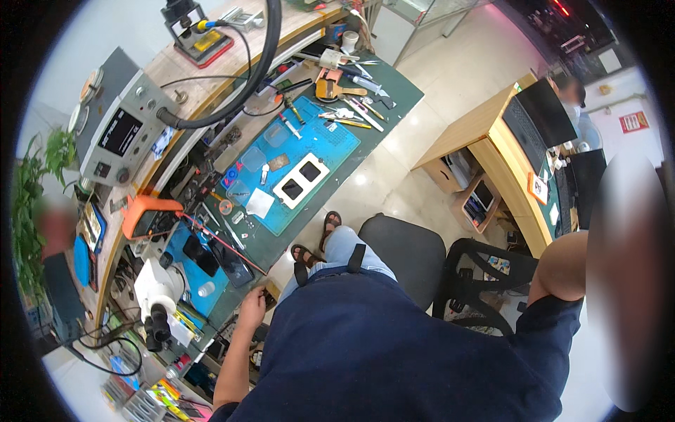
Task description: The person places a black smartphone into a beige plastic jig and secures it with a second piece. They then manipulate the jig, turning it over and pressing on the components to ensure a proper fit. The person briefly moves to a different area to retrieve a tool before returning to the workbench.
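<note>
My left hand [253,307] hangs beside the front edge of the workbench, its fingers curled together; anything inside them is hidden. Closest to it on the bench are a dark smartphone [233,264], a second dark phone [201,254] and a thin red rod [226,244] slanting toward the edge. My right upper arm reaches out to the right, and its hand is lost beyond a blurred patch. On the blue work mat [320,133] lies a white tray [317,171] with two dark rectangular pieces. A white paper square [260,202] is beside it.
A white microscope [160,292] and an orange-topped device [146,214] stand left of the mat. Behind are a grey control unit [121,133] and a soldering stand [199,43]. Tools crowd the far end. A black stool [404,253] and wooden desk [485,155] stand right.
</note>
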A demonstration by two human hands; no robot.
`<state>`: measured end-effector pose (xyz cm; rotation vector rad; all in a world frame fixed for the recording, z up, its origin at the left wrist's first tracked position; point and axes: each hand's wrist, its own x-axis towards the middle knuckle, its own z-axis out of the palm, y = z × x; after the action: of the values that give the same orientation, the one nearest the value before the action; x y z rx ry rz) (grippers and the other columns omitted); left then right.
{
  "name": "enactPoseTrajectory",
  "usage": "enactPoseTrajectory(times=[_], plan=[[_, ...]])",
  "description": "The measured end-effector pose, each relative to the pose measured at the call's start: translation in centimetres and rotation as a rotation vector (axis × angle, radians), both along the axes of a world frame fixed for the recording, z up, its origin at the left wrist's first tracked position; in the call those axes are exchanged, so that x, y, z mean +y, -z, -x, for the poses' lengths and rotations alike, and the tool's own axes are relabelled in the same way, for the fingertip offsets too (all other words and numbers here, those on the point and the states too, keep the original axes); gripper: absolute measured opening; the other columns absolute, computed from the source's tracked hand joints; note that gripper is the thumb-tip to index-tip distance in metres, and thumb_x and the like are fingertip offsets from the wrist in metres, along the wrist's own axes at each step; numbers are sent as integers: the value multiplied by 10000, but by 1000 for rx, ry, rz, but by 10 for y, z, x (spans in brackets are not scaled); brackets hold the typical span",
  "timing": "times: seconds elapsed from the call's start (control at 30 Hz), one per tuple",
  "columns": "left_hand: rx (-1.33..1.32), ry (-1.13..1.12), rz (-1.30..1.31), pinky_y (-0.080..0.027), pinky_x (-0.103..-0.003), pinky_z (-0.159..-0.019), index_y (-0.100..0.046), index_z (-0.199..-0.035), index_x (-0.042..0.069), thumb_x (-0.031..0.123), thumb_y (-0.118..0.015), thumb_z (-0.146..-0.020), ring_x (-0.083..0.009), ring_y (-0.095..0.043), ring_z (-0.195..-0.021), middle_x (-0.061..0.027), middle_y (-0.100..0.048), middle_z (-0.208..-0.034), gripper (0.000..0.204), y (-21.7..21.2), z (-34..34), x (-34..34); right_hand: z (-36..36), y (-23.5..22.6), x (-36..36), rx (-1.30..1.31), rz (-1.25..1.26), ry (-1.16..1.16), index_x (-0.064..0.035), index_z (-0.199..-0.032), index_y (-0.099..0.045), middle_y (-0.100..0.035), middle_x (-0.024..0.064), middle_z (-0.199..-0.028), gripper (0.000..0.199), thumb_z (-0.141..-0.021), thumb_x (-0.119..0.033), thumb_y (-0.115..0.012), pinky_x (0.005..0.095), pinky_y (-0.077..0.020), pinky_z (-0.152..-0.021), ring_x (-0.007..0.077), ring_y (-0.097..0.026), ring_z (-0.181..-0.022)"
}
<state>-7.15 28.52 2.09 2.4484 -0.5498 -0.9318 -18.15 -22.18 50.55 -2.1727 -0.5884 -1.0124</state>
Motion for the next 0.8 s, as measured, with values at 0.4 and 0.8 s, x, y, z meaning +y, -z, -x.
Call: enactPoseTrajectory(times=[0.4, 0.8], plan=[[255, -153, -190, -503, -429, -902, -563, -1325, 27, 125, -556, -959, -350, -637, -1052, -206, -642, -1185, 379, 39, 57, -4, -75, 43, -60, 3, -54, -158, 15, -1198, -604, -638, 150, -1061, 304, -957, -150, -520, 343, -511, -829, 218, -619, -917], [-346, -551, 138, -533, -390, -787, -549, -1283, -3, 23, -561, -919, -327, -648, -923, -206, -634, -1024, 365, -12, -9, -214, -179, 67, -189, 8, -137, -274, 23, -1191, -598, -647, 134, -1015, 278, -943, -95, -553, 331, -520, -775, 189, -619, -852]])
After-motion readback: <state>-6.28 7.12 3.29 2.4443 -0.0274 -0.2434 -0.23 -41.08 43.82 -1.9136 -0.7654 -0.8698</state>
